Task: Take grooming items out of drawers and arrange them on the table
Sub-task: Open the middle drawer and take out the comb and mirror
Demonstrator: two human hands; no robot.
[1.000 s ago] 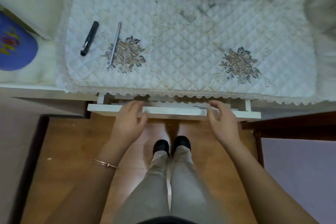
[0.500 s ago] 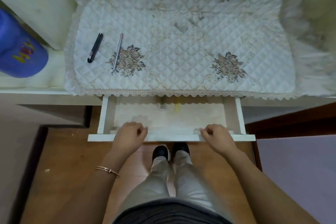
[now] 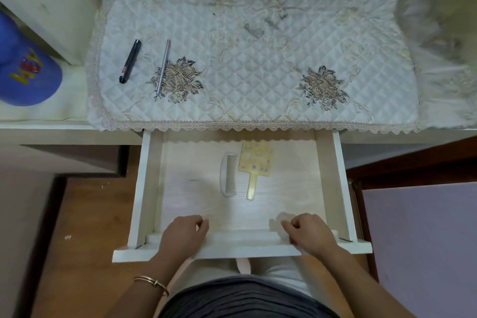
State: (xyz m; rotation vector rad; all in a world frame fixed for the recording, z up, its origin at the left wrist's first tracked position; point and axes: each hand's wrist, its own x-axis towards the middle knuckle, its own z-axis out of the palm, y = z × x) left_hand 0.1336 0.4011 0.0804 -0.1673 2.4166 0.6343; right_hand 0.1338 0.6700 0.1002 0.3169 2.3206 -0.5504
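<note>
The white drawer [image 3: 147, 183] stands pulled far out below the table edge. Inside lie a pale grey comb [image 3: 229, 174] and, just right of it, a yellow hand mirror [image 3: 255, 160] with purple dots, handle towards me. My left hand [image 3: 182, 236] and my right hand [image 3: 308, 233] both grip the drawer's front panel, fingers curled over its top edge. On the quilted white table cover [image 3: 258, 64] at the left lie a black pen-like tube [image 3: 129, 61] and a thin silver pencil [image 3: 163, 66], side by side.
A blue cap [image 3: 28, 70] with yellow letters rests on the shelf at far left. A dark wooden piece [image 3: 413, 162] and a lilac surface [image 3: 423, 240] are on the right. Brown wooden floor [image 3: 85, 253] lies below the drawer.
Both hands have pulled the drawer from nearly closed to far out. The comb and the mirror inside have come into sight.
</note>
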